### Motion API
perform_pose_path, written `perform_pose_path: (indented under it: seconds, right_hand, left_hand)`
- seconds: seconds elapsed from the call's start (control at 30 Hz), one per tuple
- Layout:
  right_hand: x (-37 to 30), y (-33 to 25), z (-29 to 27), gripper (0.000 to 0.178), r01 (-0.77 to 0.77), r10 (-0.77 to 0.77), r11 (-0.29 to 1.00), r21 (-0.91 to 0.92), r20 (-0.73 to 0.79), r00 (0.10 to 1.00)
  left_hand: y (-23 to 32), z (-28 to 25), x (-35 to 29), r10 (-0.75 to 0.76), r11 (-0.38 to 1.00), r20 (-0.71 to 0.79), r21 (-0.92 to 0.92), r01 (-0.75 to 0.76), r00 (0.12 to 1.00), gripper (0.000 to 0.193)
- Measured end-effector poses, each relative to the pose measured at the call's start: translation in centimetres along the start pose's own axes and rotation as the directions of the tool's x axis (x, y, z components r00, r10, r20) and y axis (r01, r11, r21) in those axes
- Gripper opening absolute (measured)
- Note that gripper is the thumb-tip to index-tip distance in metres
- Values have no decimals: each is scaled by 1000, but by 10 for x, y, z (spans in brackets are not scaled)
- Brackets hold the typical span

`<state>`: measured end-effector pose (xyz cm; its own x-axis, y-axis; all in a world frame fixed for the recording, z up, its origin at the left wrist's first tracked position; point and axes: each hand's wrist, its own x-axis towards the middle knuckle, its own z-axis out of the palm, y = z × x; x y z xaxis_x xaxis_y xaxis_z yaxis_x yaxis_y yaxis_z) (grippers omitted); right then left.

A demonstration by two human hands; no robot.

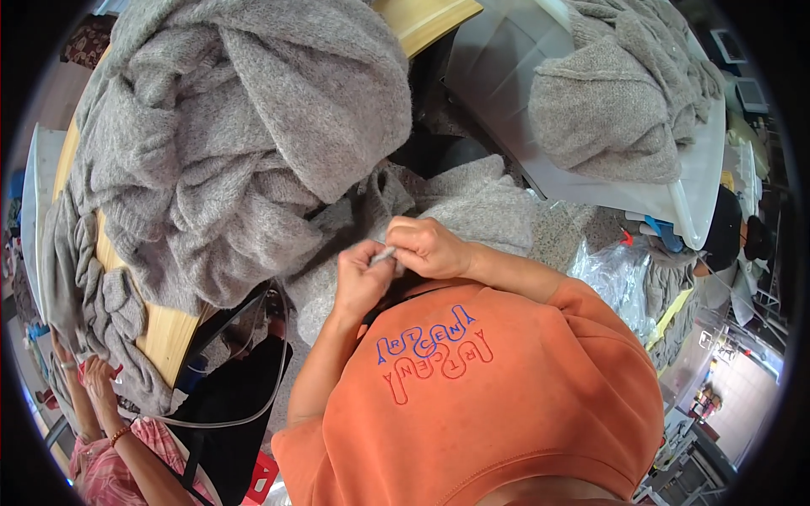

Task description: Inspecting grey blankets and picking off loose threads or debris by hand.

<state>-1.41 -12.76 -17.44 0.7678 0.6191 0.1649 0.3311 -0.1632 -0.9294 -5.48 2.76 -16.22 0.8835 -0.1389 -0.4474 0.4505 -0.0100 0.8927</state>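
Observation:
Close to my chest, my left hand [363, 277] and my right hand [428, 247] are drawn together, fingers closed. Between them a small bit of grey knit fabric [385, 255] shows, pinched by the fingertips. It looks like part of the grey knitted garment [481, 202] spread over my lap, though the join is hidden behind my hands. Beyond my left hand rises a large heap of grey knitwear [245, 126], bunched in thick folds on the wooden table.
A pale plastic bin [620, 196] at the upper right holds more grey knitwear [607, 110]. The wooden table [160, 337] runs along the left. A clear tube [245, 419] curves below it. At lower left a co-worker's hands [99, 384] hold something red. Clear plastic wrap [616, 282] lies at right.

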Motion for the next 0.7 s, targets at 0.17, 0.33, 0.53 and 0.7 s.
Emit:
perform_pose_path:
  seconds: [0.17, 0.33, 0.53, 0.7]
  right_hand:
    - [-10, 11, -25, 28, -124, 121, 992, -32, -79, 990]
    - [-33, 32, -18, 21, -333, 333, 942, -33, -3, 943]
    - [-30, 29, -46, 31, -355, 352, 934, -31, -78, 933]
    - [-5, -15, -49, 32, 110, -233, 911, -398, -277, 932]
  left_hand:
    - [17, -17, 5, 141, 974, -132, -157, -162, 981, 7]
    - [25, -23, 7, 83, 972, -113, -210, -105, 990, 8]
    - [35, -29, 7, 43, 869, -149, -482, -111, 988, 6]
    - [29, -23, 10, 34, 921, -149, -380, -89, 988, 2]
